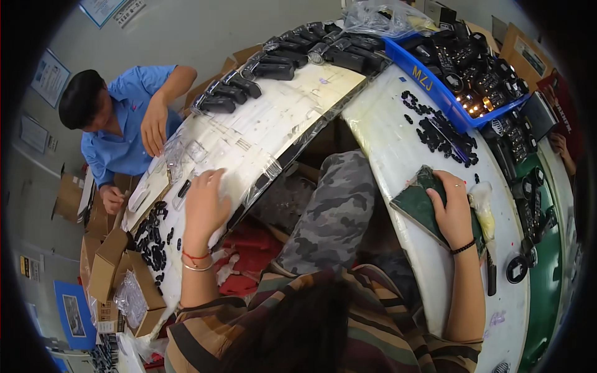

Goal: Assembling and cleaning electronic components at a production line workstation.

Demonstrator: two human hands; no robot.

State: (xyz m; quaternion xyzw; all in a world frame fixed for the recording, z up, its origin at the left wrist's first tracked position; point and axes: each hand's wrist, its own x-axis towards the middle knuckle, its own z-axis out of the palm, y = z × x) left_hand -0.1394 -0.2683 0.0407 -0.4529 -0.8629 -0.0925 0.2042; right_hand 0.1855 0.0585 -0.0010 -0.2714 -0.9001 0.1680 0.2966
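Observation:
My left hand is over the left tabletop, its fingers apart and slightly bent, with nothing visible in them. Just beside it lies a small black part. My right hand rests on a dark green pad on the right table, thumb spread away from the fingers. The undersides of the right fingers are hidden. Next to that pad are a clear bag with something yellowish, a black-handled tool and a black ring.
Black devices line the left table's far edge. A blue bin of black assemblies stands far right, near scattered small black parts. More parts lie left, by an open carton. A co-worker in blue sits across.

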